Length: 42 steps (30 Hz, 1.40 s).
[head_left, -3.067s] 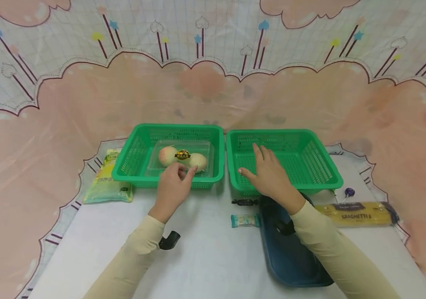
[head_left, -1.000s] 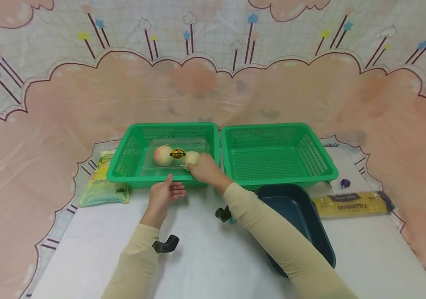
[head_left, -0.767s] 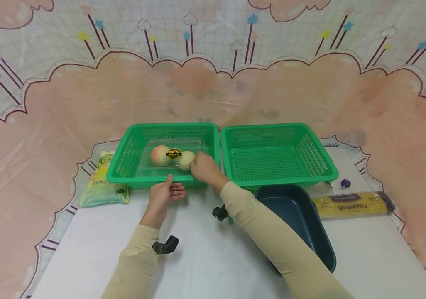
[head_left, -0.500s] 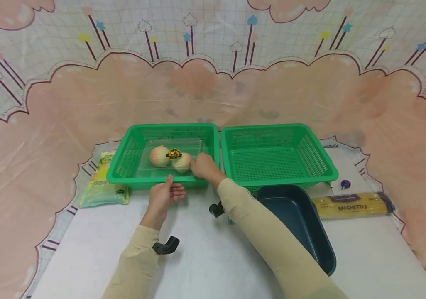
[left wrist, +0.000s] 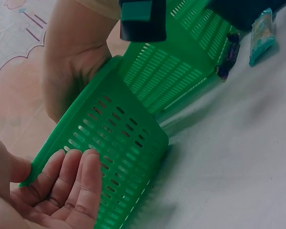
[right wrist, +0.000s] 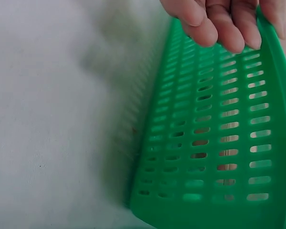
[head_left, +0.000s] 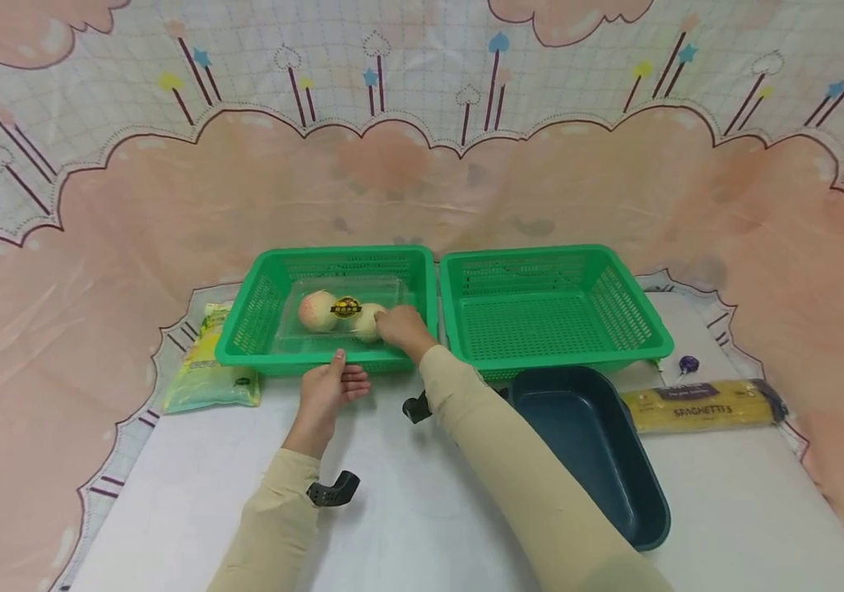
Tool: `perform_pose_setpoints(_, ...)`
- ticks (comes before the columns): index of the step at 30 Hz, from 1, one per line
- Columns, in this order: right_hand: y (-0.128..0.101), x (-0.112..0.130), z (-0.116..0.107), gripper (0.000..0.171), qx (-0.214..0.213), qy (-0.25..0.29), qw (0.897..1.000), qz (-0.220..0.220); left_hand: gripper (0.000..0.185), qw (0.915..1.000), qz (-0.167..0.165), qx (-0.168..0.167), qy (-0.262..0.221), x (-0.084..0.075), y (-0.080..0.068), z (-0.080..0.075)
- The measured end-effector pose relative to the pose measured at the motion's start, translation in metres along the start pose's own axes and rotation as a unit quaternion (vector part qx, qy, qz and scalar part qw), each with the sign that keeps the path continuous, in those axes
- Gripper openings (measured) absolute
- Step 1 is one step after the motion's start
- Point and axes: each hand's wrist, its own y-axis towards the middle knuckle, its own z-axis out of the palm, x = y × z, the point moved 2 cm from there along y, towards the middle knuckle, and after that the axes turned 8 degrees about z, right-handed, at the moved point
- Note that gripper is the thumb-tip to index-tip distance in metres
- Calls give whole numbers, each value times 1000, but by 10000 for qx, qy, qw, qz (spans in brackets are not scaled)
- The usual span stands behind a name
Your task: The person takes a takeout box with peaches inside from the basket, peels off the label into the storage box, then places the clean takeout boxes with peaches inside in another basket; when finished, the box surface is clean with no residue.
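Observation:
Two peaches [head_left: 317,311] lie in a clear plastic box [head_left: 394,288] with a black and yellow label, inside the left green basket [head_left: 255,359]. My right hand [head_left: 403,329] reaches in over the front rim, fingers curled at the box's front right corner, beside the right peach; its fingertips are hidden. At the front wall, my left hand [head_left: 322,400] holds the rim, thumb over the top edge and fingers [left wrist: 88,181] against the perforated outside. The right wrist view shows those same left fingers [right wrist: 229,28] at the wall.
To the right stands a second green basket [head_left: 540,362]. A dark blue tray [head_left: 607,460] lies before it, partly under my right arm. Spaghetti [head_left: 703,407], a lollipop [head_left: 688,363] and a yellow bag [head_left: 207,370] flank the baskets. Wrapped candies [left wrist: 263,38] sit near the tray.
My right hand came across from the right basket to the box, which has shifted slightly left during the last second. My left hand moved from above the box to the front rim.

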Motion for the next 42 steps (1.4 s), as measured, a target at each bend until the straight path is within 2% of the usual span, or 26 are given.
perform_pose_setpoints(2, 0, 0, 0, 58, -35, 105, 9999, 106, 59, 10000, -13, 7, 32, 1, 0, 1)
perform_pose_setpoints(6, -5, 0, 0, 61, -280, 675, 9972, 169, 58, 9999, 25, -28, 95, 2, -4, 2)
perform_pose_setpoints(10, -6, 1, 2, 51, -483, 941, 9943, 114, 56, 9998, 80, -118, 131, 4, -7, 2)
perform_pose_setpoints(12, -5, 2, 3, 49, -452, 1034, 9935, 134, 57, 9997, 131, -147, 140, 4, -8, 3)
perform_pose_setpoints(16, -3, 2, 1, 56, -411, 1218, 9915, 175, 59, 9994, 221, -174, 196, 6, -8, 4)
perform_pose_setpoints(21, -4, -2, -3, 58, -492, 1537, 9867, 211, 60, 9993, 211, -81, 282, 8, -8, 8)
perform_pose_setpoints(32, -19, -11, -22, 43, -732, 1864, 9796, -170, 60, 9994, 135, -59, 309, 7, -8, 8)
perform_pose_setpoints(42, -30, -24, -53, 60, -849, 1914, 9767, -464, 61, 9991, 78, -4, 420, 3, -4, 8)
